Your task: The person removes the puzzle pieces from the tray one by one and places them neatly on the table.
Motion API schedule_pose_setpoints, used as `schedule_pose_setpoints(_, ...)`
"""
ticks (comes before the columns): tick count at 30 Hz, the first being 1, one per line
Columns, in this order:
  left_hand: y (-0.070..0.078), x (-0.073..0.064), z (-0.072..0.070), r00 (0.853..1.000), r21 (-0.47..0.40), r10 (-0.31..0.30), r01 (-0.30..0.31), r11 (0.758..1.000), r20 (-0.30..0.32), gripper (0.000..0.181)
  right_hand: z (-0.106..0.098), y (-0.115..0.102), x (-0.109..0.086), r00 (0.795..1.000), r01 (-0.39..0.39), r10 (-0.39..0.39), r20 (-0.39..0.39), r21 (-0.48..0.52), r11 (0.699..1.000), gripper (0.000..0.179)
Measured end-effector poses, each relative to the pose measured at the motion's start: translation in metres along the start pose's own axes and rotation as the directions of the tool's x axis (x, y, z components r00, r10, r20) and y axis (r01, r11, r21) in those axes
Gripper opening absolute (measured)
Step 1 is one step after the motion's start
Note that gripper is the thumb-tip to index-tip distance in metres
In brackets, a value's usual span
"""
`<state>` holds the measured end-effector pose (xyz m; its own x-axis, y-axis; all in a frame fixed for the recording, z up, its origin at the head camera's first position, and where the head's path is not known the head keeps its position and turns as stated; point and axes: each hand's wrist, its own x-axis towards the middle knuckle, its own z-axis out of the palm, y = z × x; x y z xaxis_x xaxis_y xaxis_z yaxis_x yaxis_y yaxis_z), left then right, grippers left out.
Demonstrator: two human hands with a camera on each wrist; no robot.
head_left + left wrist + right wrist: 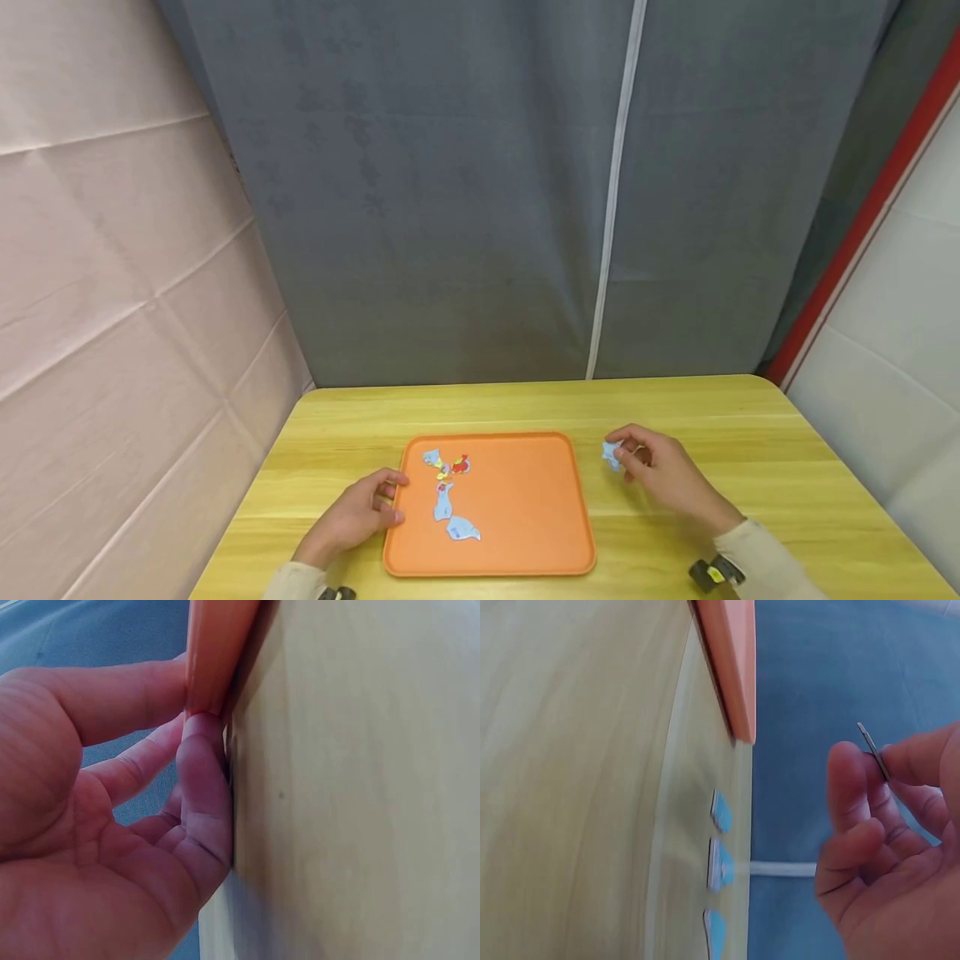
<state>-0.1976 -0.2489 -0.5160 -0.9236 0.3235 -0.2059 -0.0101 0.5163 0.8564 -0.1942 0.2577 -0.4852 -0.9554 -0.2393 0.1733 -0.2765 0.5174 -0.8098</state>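
Observation:
On the table lies an orange tray (pixel 517 508), with several flat, irregular puzzle pieces (pixel 462 529) on its left half. Most are light blue; a red and yellow one (pixel 460 465) sits near the top of the group. My left hand (pixel 356 512) holds the tray's left edge, thumb and fingers right at the rim (pixel 214 656) in the left wrist view. To the right of the tray, above the table, my right hand (pixel 671 475) pinches a light blue puzzle piece (pixel 611 455) between thumb and fingers. The right wrist view shows this thin piece (pixel 871 750) edge-on.
Three more light blue pieces (pixel 721 812) lie on the wooden table beyond the tray's corner in the right wrist view. My right hand hides that spot in the head view. A grey curtain (pixel 450 208) hangs behind the table (pixel 690 400), with pale cloth at the left.

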Motion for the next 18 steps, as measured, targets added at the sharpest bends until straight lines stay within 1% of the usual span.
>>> schedule_pose_setpoints(5, -0.001, 0.0, 0.0, 1.0, -0.007, 0.004, -0.004, 1.0, 0.001, 0.05, -0.008, 0.011, 0.0, 0.999, -0.003, 0.002, -0.035, -0.018, 1.0, 0.02)
schedule_pose_setpoints(18, 0.0, 0.0, 0.0, 1.0, -0.008, 0.004, -0.004, 1.0, 0.002, 0.05, -0.033, 0.036, -0.006, 0.992, -0.019, 0.004, -0.123, -0.128, 0.992, 0.018)
